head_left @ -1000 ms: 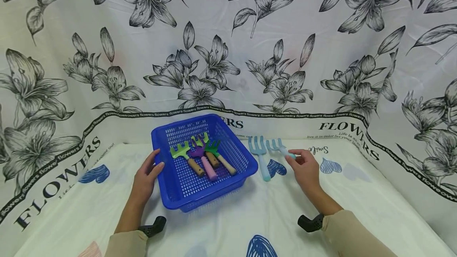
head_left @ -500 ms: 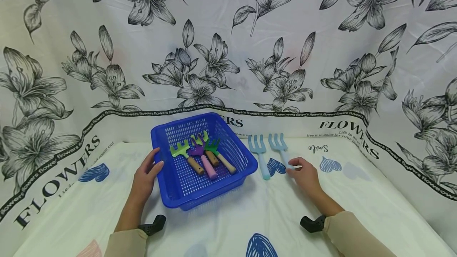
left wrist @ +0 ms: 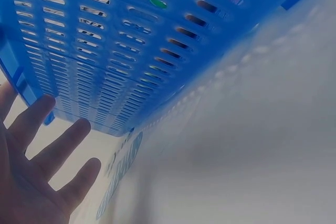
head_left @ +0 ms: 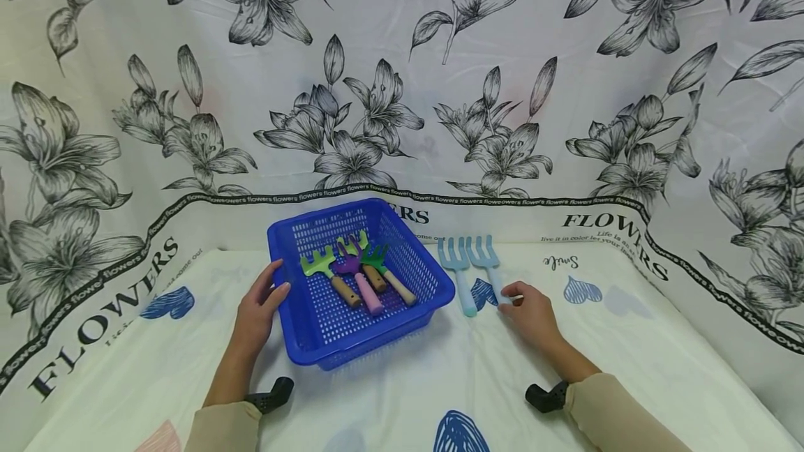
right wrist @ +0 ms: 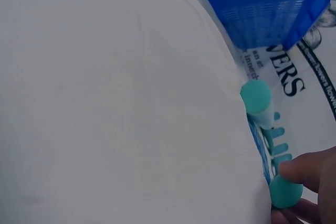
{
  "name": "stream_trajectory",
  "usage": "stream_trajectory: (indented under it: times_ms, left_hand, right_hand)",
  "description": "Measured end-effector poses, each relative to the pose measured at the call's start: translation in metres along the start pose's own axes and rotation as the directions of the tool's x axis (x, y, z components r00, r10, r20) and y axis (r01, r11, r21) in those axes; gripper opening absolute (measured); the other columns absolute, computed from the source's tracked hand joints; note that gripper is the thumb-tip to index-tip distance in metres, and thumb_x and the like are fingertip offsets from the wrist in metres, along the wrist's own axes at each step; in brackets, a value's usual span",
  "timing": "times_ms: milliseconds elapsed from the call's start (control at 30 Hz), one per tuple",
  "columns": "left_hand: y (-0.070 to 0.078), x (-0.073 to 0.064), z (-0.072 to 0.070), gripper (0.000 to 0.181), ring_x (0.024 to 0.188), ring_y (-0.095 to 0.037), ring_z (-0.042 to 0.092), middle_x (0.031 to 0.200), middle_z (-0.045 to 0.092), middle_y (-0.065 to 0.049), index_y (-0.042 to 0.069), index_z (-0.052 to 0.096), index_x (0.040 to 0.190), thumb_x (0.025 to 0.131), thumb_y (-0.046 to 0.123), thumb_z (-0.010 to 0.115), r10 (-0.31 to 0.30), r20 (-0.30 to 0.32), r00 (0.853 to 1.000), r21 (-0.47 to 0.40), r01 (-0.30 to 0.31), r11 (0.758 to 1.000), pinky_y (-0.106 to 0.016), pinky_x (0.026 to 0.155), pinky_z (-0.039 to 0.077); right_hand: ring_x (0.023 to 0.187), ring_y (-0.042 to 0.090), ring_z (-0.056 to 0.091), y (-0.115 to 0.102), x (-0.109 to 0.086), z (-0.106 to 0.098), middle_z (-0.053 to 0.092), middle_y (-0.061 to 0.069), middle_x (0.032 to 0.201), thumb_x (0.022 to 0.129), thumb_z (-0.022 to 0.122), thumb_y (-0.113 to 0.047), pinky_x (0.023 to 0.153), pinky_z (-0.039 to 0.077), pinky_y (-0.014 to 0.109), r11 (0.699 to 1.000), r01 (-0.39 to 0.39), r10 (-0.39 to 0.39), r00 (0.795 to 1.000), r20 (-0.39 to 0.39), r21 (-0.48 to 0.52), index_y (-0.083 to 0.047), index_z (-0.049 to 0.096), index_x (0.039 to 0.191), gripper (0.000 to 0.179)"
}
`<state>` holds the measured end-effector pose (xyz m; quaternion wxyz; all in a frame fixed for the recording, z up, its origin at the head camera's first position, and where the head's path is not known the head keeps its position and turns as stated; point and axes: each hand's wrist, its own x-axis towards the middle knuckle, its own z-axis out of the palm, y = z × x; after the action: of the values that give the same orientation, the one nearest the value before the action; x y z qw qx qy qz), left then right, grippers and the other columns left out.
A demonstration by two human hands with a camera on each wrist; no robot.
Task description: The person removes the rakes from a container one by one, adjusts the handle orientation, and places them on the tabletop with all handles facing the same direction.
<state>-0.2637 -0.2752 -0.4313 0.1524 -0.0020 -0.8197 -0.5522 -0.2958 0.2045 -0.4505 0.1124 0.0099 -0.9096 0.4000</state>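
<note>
My right hand (head_left: pixel 530 312) pinches the handle end of a light-blue hand fork (head_left: pixel 491 270), its tines lying toward the back. In the right wrist view my thumb sits against the fork's teal end cap (right wrist: pixel 286 192). Just left of it lies a matching light-blue hand fork (head_left: pixel 463 288). My left hand (head_left: pixel 256 309) touches the left rim of a blue plastic basket (head_left: pixel 370 346); the left wrist view shows its fingers (left wrist: pixel 60 148) mostly straight beside the basket wall. Inside lie two lime-green hand forks (head_left: pixel 326 274), a purple one with a pink handle (head_left: pixel 369 297) and a darker green one (head_left: pixel 397 288).
A white cloth with printed hearts (head_left: pixel 581 290) covers the table. Behind it hangs a flower-printed curtain (head_left: pixel 496 124), close to the back of the basket and the fork tines. Each wrist carries a black camera mount (head_left: pixel 548 396).
The right-hand fork has swung from slanting to nearly parallel with the other light-blue fork, then shifted left beside it. My right hand moved down and slightly left. The left hand stayed at the rim.
</note>
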Motion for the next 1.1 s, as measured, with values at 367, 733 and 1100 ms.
stream_trajectory:
  times_ms: [367, 733, 1100]
  left_hand:
    - [-0.002, 0.000, 0.002, 0.062, 0.140, -0.041, 0.029, 0.159, 0.025, -0.007, 0.028, 0.029, 0.154, 0.098, 0.043, 0.051, 0.004, -0.017, 1.000, 0.011, -0.004, 1.000, -0.060, 0.105, 0.030]
    - [-0.001, 0.001, 0.002, 0.061, 0.140, -0.041, 0.028, 0.159, 0.024, -0.007, 0.029, 0.029, 0.154, 0.098, 0.044, 0.051, 0.010, -0.006, 1.000, 0.013, -0.010, 1.000, -0.060, 0.106, 0.030]
    - [0.003, -0.001, 0.001, 0.062, 0.141, -0.041, 0.027, 0.159, 0.024, -0.010, 0.025, 0.028, 0.155, 0.099, 0.040, 0.051, 0.014, -0.003, 1.000, 0.004, -0.014, 1.000, -0.061, 0.107, 0.028]
  right_hand:
    - [0.088, 0.026, 0.058, -0.001, -0.001, -0.001, 0.063, 0.011, 0.101, 0.082, 0.074, -0.004, 0.079, 0.049, 0.042, 0.998, 0.035, -0.035, 0.999, -0.004, -0.055, -0.004, 0.067, 0.102, 0.021]
    - [0.105, 0.038, 0.057, -0.016, 0.006, -0.011, 0.054, 0.022, 0.118, 0.087, 0.071, -0.010, 0.084, 0.048, 0.050, 0.999, 0.034, -0.036, 0.999, -0.039, -0.041, -0.002, 0.064, 0.111, 0.027]
    - [0.108, 0.034, 0.059, -0.068, 0.017, -0.018, 0.051, 0.018, 0.126, 0.091, 0.068, -0.013, 0.083, 0.053, 0.045, 0.988, 0.092, -0.087, 0.995, -0.045, 0.124, -0.003, 0.058, 0.124, 0.036]
